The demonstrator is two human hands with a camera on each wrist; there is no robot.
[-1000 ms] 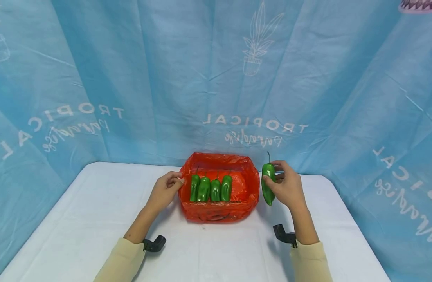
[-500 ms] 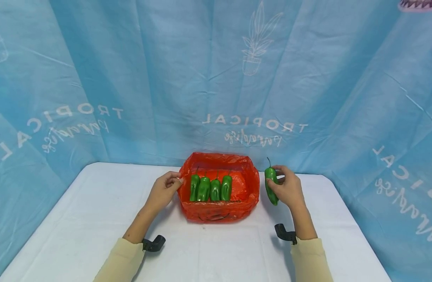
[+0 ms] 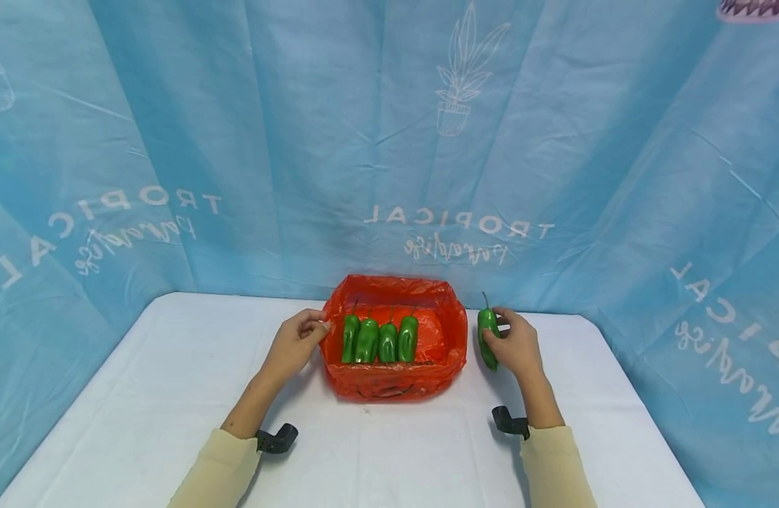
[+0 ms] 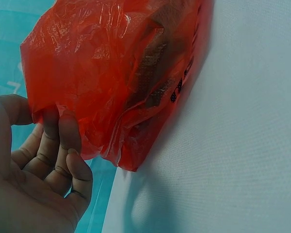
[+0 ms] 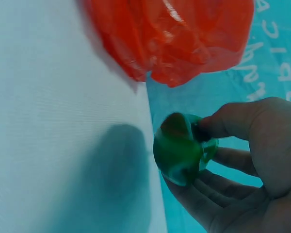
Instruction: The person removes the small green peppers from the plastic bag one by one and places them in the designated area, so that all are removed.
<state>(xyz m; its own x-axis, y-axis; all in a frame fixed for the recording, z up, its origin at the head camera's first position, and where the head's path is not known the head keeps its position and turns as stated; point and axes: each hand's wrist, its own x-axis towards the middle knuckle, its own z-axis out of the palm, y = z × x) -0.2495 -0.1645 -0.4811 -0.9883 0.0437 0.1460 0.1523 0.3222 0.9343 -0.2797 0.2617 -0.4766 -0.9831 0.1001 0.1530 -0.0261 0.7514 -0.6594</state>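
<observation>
We've L hand (image 3: 298,340) pinching L rim of red plastic bag (image 3: 427,383), R hand (image 3: 518,344) gripping green chili pepper (image 3: 487,322) nr table's (image 3: 396,451) far edge. Bag's R wall btwn it & 4 peppers (image 3: 367,341) inside; blue curtain (image 3: 339,141) behind.

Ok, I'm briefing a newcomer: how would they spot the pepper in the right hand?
On the white table, look just right of the red bag. There, the right hand holds a green pepper. Four other peppers are inside the bag; only this one is outside.
</observation>
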